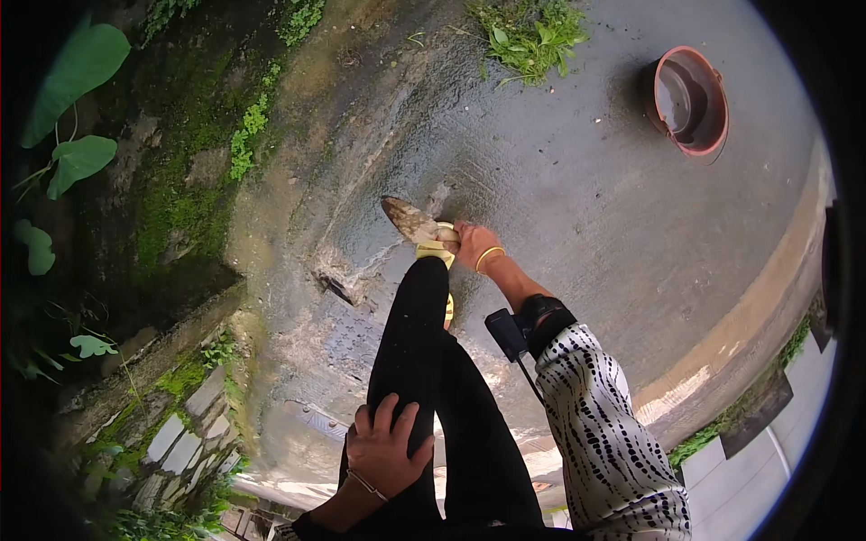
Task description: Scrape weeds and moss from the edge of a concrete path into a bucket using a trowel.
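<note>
My left hand (389, 443) rests on my black-trousered thigh, fingers spread, holding nothing. Down by my foot, my right hand (475, 245) is closed at the rear of a mud-stained trowel (409, 220). The trowel's pointed blade faces left, low over the wet concrete; its handle is mostly hidden, so the grip is only partly visible. A yellow sandal (435, 251) shows just beyond my knee, right next to the hand. Part of a second yellow sandal (449, 308) peeks out beside my leg. Rough broken concrete (365, 274) with a dark hole lies left of the knee.
A reddish bucket (717, 101) with some liquid stands at upper right. Pulled green weeds (534, 44) lie in a heap at the top. A mossy bank (183, 196) rises on the left, above stacked stone slabs (179, 450). A metal plate (316, 419) is set in the ground.
</note>
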Demonstrator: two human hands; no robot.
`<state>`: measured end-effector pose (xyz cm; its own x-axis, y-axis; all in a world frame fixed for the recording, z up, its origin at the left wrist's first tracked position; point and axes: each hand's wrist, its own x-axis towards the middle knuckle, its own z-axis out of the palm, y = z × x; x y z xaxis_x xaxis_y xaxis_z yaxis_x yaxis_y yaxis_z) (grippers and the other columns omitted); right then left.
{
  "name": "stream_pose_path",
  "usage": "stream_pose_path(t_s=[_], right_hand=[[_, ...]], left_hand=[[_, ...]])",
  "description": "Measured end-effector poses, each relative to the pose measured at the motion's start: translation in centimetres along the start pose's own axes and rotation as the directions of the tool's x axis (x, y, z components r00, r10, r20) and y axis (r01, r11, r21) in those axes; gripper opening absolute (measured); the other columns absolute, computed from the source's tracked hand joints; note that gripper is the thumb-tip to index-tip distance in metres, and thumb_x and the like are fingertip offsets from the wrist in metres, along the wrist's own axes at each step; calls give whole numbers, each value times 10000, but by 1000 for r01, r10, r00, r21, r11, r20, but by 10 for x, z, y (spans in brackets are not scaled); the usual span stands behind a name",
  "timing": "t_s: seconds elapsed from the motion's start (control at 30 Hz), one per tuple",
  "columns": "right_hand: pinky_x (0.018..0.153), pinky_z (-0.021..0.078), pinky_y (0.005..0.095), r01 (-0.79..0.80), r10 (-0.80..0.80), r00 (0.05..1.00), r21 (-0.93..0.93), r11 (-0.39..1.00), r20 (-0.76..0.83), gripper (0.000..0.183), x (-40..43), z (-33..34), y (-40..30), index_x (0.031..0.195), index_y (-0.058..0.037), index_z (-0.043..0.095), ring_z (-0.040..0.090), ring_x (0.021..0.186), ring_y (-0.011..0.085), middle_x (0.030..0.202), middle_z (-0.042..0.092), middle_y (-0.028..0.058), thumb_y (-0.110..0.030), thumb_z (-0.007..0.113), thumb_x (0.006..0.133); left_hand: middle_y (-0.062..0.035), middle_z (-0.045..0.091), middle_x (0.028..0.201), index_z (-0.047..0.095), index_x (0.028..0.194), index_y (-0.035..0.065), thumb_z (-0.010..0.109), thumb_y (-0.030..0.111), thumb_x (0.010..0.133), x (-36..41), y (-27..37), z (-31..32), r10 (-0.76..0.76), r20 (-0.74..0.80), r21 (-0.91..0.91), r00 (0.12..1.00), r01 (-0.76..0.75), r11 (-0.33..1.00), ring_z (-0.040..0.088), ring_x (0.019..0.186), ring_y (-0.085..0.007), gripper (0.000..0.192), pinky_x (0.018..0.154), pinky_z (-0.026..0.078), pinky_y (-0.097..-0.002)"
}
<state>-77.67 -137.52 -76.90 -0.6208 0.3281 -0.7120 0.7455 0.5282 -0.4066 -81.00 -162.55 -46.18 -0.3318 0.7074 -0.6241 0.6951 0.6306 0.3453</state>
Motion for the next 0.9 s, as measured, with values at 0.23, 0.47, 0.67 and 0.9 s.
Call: stream_pose_path(t_s=[0.23,0.47,0.67,0.9], right_hand=[[792,489,471,81,-69,995,-160,984,78,413,34,-47,35,1086,-27,556,639,949,314,981,668,178,-373,472,877],[748,500,445,205,-202,979,-201,958,37,422,123,-138,85,1087,-103,600,631,882,347,933,664,157,-435,574,828],[759,484,426,-18,33,944,47,999,-329,373,176,-358,183,982,-68,640,614,886,384,907,649,202,-406,633,824],[560,504,385,-366,540,794,490,791,-279,463,183,-443,167,962,-26,649,645,593,265,684,638,148,-470,583,849]], left_hand=[[-144,472,1189,563,1172,132,652,378,753,101,66,16,152,68,-168,986,-139,976,492,954,-341,494,736,469,-450],[-102,490,1068,550,1125,129,681,348,719,168,87,-27,32,158,-82,987,-19,996,518,887,-278,479,622,476,-398],[-102,478,1065,534,1128,131,680,342,723,206,107,-60,-52,229,-93,972,75,993,513,905,-293,480,630,478,-418],[-127,447,1101,491,1147,121,645,351,759,225,130,-72,-101,386,-67,917,137,988,501,956,-339,477,686,487,-475]])
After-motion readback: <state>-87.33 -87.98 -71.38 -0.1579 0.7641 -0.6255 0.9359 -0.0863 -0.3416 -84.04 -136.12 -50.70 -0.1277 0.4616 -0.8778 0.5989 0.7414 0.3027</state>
